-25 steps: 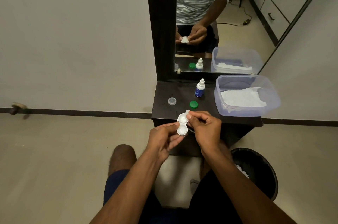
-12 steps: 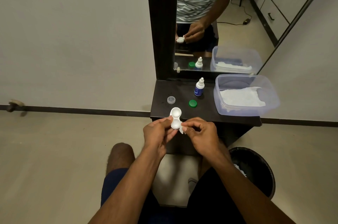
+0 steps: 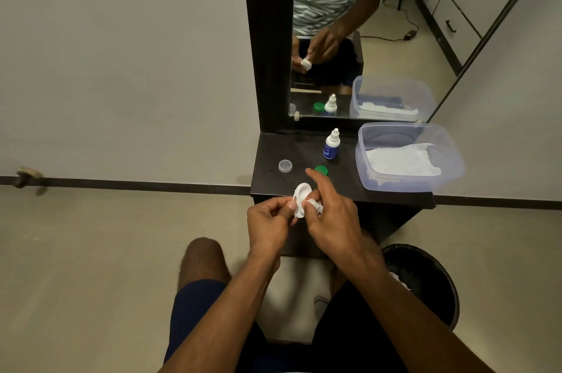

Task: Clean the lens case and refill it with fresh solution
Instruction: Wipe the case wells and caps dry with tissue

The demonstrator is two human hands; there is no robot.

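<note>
Wiping lens case (image 3: 301,193) now, right hand (image 3: 330,216) shifted onto it.

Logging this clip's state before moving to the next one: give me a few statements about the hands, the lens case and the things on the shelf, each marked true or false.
1. The left hand holds the white lens case. True.
2. The right hand presses a wad of tissue against the case. True.
3. The solution bottle lies on its side. False: it stands upright on the dark shelf.
4. The green cap is screwed onto the case. False: it lies loose on the shelf, like the clear cap.
5. The plastic tub holds white tissue. True.
</note>
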